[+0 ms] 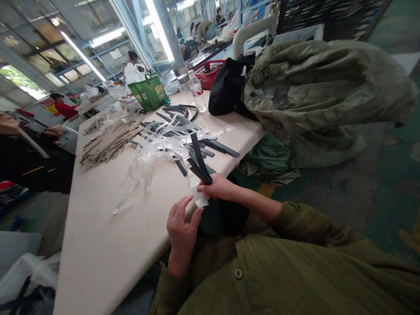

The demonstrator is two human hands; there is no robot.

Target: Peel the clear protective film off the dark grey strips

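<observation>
My right hand [221,187] is closed round the lower ends of several dark grey flat strips [199,159], which fan upward over the table edge. A piece of white backing film or paper [201,199] hangs just below that hand; whether the fingers also pinch it I cannot tell. Close to it on the left is my left hand [181,222], its thumb and fingers curved and apart with nothing visible between them. Beyond the hands, more dark strips [223,148] lie on the table [121,249], partly covered by a tangle of thin translucent white ribbons [164,142].
A pile of brown strips [110,142] lies farther left. Toward the back stand a green bag [149,92], a clear bottle [196,89], a red basket [210,70] and a black bag [228,85]. A big grey-green sack [328,87] is at the right. Another person's hands [54,131] show at left.
</observation>
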